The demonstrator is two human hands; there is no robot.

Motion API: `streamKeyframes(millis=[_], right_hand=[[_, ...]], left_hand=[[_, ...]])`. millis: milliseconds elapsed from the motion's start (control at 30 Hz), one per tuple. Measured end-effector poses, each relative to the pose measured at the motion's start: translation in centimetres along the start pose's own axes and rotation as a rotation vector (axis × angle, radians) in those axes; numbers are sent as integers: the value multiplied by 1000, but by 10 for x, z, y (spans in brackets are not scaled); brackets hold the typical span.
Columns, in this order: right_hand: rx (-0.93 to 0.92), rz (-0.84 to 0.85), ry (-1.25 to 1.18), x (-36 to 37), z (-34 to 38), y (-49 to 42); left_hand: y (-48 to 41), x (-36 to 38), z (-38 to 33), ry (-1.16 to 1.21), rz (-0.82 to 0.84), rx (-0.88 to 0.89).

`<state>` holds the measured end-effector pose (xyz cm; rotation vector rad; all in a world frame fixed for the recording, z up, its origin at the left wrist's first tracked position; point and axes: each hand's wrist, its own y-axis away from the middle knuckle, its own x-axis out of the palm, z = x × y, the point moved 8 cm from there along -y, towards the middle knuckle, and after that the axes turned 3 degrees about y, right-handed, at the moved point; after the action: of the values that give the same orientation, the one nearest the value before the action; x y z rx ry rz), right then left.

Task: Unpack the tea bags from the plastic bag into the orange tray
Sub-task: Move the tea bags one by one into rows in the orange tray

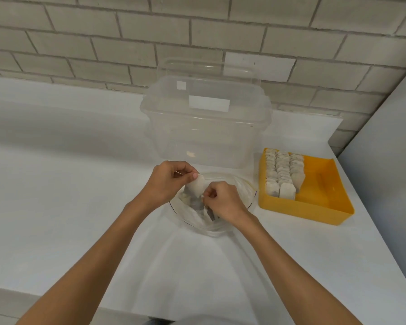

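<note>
A flat white countertop [68,184] ran up to a wall of pale grey-beige brick tiles [103,43], with a plain pale panel [384,141] closing the right side. At the back of the counter stood a large clear plastic container with a clear lid [206,137].

To its right, near the counter's edge, sat the rectangular orange plastic tray [314,214]. Its left part held white paper tea bags standing on edge in about 3 rows [283,174]; its right part showed bare orange floor.

Just in front of the container lay the crumpled clear plastic bag [240,192], its mouth open upward, with more tea bags loose inside it [197,207].

Both hands met over that bag. The left hand [171,181] had its fingers curled, thumb and fingertips pinching the upper corner of 1 white tea bag [196,187]. The right hand [223,202], also curled, pinched the same tea bag's lower edge. The tea bag was held just above the bag's mouth, well apart from the tray.
</note>
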<state>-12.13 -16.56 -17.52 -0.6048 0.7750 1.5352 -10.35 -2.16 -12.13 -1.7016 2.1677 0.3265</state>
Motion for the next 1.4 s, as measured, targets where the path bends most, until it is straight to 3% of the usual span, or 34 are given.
streamKeyframes(millis=[500,700,1000,1400], right_hand=[[-96,-124,129,-109,6,5],[-55,-189,177,-158,-10,12],[54,-422,219,-233,-74,18],[283,-236,192,-204,-170,-6]], left_hand=[[-33,19,-69,-87,65,191],[-50,58,-105,-57,131,273],[-74,115,-133,-19,215,305],[-86,146,-136,-31,281,299]])
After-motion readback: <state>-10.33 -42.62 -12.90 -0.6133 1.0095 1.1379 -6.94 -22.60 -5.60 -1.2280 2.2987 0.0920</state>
